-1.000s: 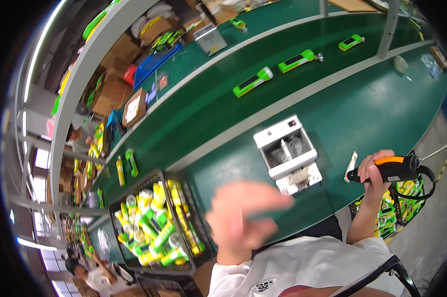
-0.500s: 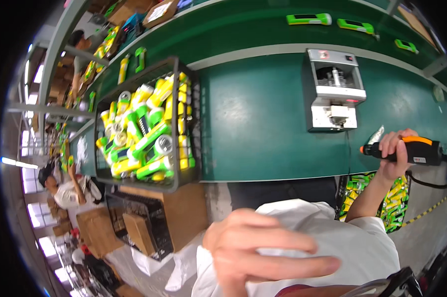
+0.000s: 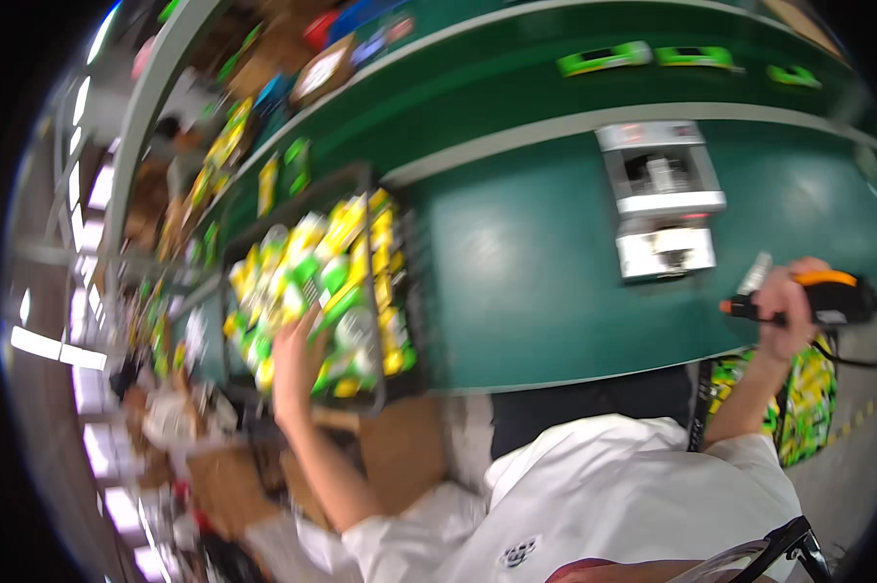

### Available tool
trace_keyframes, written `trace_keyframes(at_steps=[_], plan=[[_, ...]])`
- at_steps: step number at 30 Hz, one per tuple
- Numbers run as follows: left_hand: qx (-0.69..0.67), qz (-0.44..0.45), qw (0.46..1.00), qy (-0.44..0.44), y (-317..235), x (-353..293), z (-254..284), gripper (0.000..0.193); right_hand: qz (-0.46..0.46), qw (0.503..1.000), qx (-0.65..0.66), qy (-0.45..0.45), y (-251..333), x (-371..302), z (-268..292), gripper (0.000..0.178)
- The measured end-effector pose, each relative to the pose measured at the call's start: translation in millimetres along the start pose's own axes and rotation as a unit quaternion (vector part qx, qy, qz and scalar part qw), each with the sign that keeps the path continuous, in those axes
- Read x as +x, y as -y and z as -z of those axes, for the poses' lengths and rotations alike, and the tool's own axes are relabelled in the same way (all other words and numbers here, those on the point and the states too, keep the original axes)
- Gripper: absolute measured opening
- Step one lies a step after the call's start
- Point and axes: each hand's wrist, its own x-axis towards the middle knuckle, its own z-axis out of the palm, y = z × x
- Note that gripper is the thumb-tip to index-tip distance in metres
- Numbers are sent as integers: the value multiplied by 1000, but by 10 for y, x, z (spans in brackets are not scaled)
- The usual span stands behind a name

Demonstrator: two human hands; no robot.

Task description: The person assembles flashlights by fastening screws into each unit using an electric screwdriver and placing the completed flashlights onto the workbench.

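At the near left of the bench stands a black plastic crate (image 3: pixel 373 311) heaped with yellow and green flashlights (image 3: pixel 346 225). My left hand (image 3: pixel 297 358) reaches over its near edge, with the fingers at the pile. Motion smears those fingers, and whether they grip a flashlight is not visible. On the right, my right hand (image 3: pixel 786 303) is wrapped round a black and orange electric screwdriver (image 3: pixel 839 299), held near the bench edge with its tip pointing left. A grey and silver screw feeder (image 3: pixel 660 199) stands on the bench left of and beyond that hand.
Several green flashlights lie on the raised back shelf (image 3: pixel 516 92). A second crate of flashlights (image 3: pixel 809 413) stands below the bench edge at right, beside my right forearm. Cardboard boxes (image 3: pixel 404 447) sit below the left crate. A metal post (image 3: pixel 139 107) rises at the left.
My left hand has moved from in front of my chest, forward and left to the crate's pile. The right hand keeps hold of the screwdriver. The whole view has shifted with my head.
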Motion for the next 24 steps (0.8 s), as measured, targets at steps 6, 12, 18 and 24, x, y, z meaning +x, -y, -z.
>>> trace_keyframes(at_steps=[6,12,18,24], plan=[[37,0,990,-135,-6,-352,363,42,-6,996,84,17,-67,61,-154,28],[-110,-120,979,-119,-1492,-487,771,42,6,996,90,7,64,75,-102,25],[-402,-204,867,214,-2349,-158,-359,55,22,993,110,32,-120,167,-169,25],[-465,-63,856,218,-2668,-185,-904,47,30,992,114,50,-138,214,-259,28]])
